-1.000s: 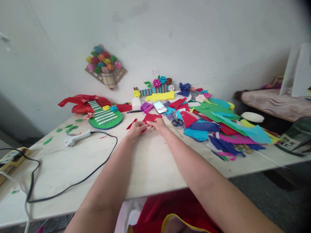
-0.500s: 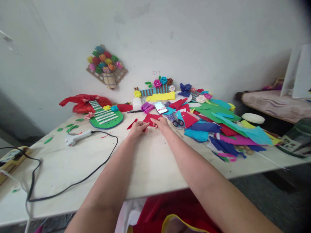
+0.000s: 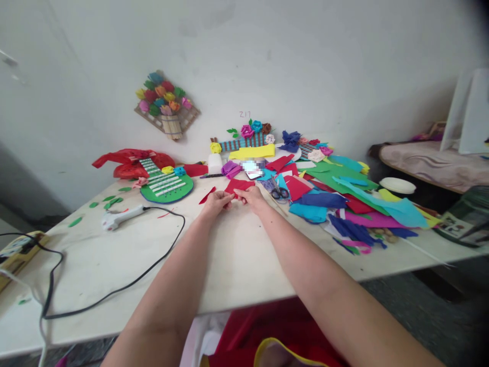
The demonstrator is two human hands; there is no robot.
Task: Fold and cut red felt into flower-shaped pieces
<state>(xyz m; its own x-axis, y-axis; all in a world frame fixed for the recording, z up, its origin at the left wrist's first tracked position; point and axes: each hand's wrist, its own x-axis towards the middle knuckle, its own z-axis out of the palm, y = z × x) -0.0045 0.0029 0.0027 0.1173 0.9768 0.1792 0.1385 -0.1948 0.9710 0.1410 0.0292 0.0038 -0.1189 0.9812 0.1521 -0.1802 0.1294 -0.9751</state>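
Observation:
Both my arms reach out over the white table (image 3: 237, 260). My left hand (image 3: 216, 202) and my right hand (image 3: 250, 198) meet at a small piece of red paper (image 3: 239, 185) and pinch its near edge between closed fingers. The paper lies against the table top. A pair of scissors (image 3: 278, 192) rests just to the right of my right hand. A loose red paper scrap (image 3: 207, 195) lies just left of my left hand.
A heap of coloured paper sheets (image 3: 344, 196) covers the right of the table. A white glue gun (image 3: 120, 217) with a black cord (image 3: 126, 283) lies at the left. Behind it are a green paper craft (image 3: 166, 186) and a red plastic bag (image 3: 130, 162). A paper flower basket (image 3: 166, 104) hangs on the wall.
My fingers have shifted slightly along the red paper's edge, and the hands sit a little closer together. Nothing else on the table has moved.

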